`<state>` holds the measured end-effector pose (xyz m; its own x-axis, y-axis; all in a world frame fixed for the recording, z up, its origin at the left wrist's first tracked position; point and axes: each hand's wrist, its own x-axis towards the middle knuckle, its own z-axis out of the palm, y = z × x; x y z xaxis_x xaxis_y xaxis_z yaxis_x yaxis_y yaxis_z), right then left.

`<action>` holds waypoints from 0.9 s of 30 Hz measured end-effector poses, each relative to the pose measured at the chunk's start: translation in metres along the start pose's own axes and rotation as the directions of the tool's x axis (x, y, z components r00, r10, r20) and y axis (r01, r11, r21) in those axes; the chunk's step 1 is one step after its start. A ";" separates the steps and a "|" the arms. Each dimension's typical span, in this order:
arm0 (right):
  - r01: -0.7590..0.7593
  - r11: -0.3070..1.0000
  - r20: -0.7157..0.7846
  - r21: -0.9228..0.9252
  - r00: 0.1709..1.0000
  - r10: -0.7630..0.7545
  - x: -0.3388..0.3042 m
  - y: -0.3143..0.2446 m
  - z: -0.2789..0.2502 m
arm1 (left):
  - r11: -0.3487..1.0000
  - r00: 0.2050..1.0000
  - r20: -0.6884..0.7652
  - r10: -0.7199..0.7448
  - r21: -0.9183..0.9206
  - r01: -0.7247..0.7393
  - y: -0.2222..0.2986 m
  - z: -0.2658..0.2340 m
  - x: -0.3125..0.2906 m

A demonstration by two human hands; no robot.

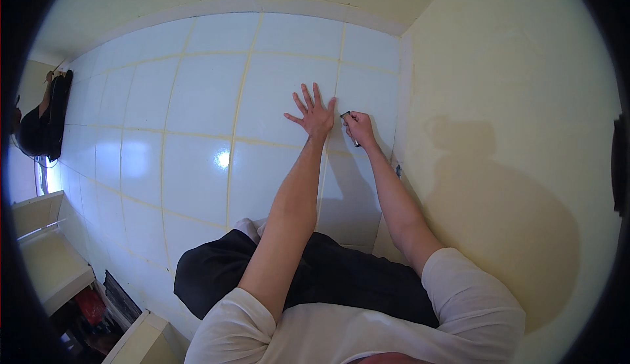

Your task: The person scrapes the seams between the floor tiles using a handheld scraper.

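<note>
My left hand [317,116] lies on a glossy white floor tile [282,82], palm down with its fingers spread wide. Just to its right, my right hand [359,128] is closed round a small hand tool [357,143] with a slim handle. The tool's short, dark-edged head pokes out above the fist, close to a yellowish grout line [338,69] between two tiles. Most of the tool is covered by my fingers, so its exact kind does not show.
A cream wall [492,56] rises close on my right, carrying my shadow. Another person [44,118] in dark clothes is at the far left. At lower left stand cream shelves [56,272] with dark and red things inside. My dark-clothed knee [216,269] is below my left arm.
</note>
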<state>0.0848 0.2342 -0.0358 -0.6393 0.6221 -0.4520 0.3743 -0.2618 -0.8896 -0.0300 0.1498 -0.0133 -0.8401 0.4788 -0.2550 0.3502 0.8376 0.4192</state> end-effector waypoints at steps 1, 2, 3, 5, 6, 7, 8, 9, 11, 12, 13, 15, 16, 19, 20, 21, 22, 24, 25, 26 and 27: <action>0.002 1.000 0.004 0.002 1.000 -0.002 0.000 0.000 0.002 | 0.999 0.998 0.065 -0.028 0.032 0.026 0.002 -0.011 -0.003; 0.004 1.000 0.014 -0.014 1.000 -0.004 0.000 0.000 0.003 | 0.997 0.990 0.130 -0.057 0.065 0.048 0.003 -0.017 -0.005; 0.005 0.999 0.021 -0.032 1.000 -0.004 0.000 0.001 0.001 | 0.997 0.990 0.130 -0.056 0.064 0.048 0.004 -0.016 -0.006; 0.000 1.000 0.031 -0.002 1.000 0.000 0.001 -0.002 0.008 | 0.998 1.000 0.009 -0.016 -0.069 0.016 -0.006 -0.013 -0.005; -0.009 1.000 0.030 0.022 1.000 0.009 0.001 -0.002 0.009 | 0.998 1.000 0.007 -0.018 -0.066 0.018 -0.012 -0.012 -0.001; -0.005 1.000 0.038 0.024 0.999 0.004 0.001 -0.002 0.011 | 0.990 1.000 -0.010 -0.022 -0.141 0.020 -0.022 -0.011 0.007; 0.000 1.000 0.037 0.008 0.999 0.000 0.000 -0.002 0.012 | 0.977 0.999 -0.024 -0.025 -0.214 0.019 -0.032 -0.008 0.015; 0.005 1.000 0.036 -0.009 0.999 -0.004 0.001 -0.002 0.013 | 0.977 0.999 -0.029 -0.028 -0.211 0.021 -0.046 -0.006 0.019; 0.015 1.000 0.041 -0.014 0.999 -0.015 0.004 0.000 0.009 | 0.875 0.981 -0.185 0.049 -0.465 -0.132 -0.071 0.001 0.022; 0.030 0.999 0.048 -0.020 0.998 -0.029 0.007 -0.002 0.008 | 0.877 0.980 -0.193 0.051 -0.461 -0.136 -0.076 0.004 0.023; 0.028 0.999 0.054 -0.015 0.998 -0.028 0.006 -0.002 0.010 | 0.862 0.971 -0.213 0.106 -0.468 -0.196 -0.084 0.005 0.020; 0.003 1.000 0.052 0.002 0.999 -0.003 0.004 -0.007 0.017 | 0.849 0.958 -0.241 0.155 -0.463 -0.254 -0.102 0.001 0.018; -0.004 1.000 0.049 -0.001 0.999 0.004 0.003 -0.004 0.013 | 0.810 0.964 -0.190 0.186 -0.525 -0.260 -0.098 -0.002 0.012; 0.027 0.999 0.061 -0.020 0.998 -0.025 0.005 -0.003 0.011 | 0.854 0.961 -0.115 0.251 -0.442 -0.276 -0.082 -0.015 -0.003; 0.022 1.000 0.060 -0.014 0.998 -0.021 0.007 0.000 0.005 | 0.909 0.957 -0.072 0.281 -0.299 -0.289 -0.069 -0.018 -0.009; 0.017 1.000 0.057 -0.009 0.998 -0.016 0.009 0.003 0.000 | 0.906 0.955 -0.071 0.287 -0.304 -0.295 -0.058 -0.022 -0.015; 0.012 1.000 0.046 -0.014 0.999 -0.011 0.008 0.006 -0.005 | 0.950 0.951 0.067 0.303 -0.098 -0.296 -0.046 -0.025 -0.023; -0.002 1.000 0.031 -0.031 1.000 0.003 0.005 0.004 0.000 | 0.944 0.940 0.199 0.278 0.123 -0.306 -0.041 -0.030 -0.027; -0.002 1.000 0.035 -0.030 0.999 0.003 0.004 0.001 0.004 | 0.950 0.946 0.217 0.239 0.149 -0.274 -0.043 -0.030 -0.026; -0.003 1.000 0.045 -0.019 0.999 0.004 0.003 -0.001 0.007 | 0.954 0.951 0.237 0.201 0.174 -0.245 -0.043 -0.031 -0.025; -0.007 1.000 0.054 -0.009 0.999 0.007 0.002 -0.002 0.008 | 0.954 0.950 0.240 0.200 0.174 -0.245 -0.047 -0.022 -0.021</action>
<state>0.0771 0.2303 -0.0357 -0.6719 0.5796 -0.4611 0.3846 -0.2591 -0.8860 -0.0382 0.0948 -0.0084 -0.6287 0.6856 -0.3671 0.6118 0.7274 0.3107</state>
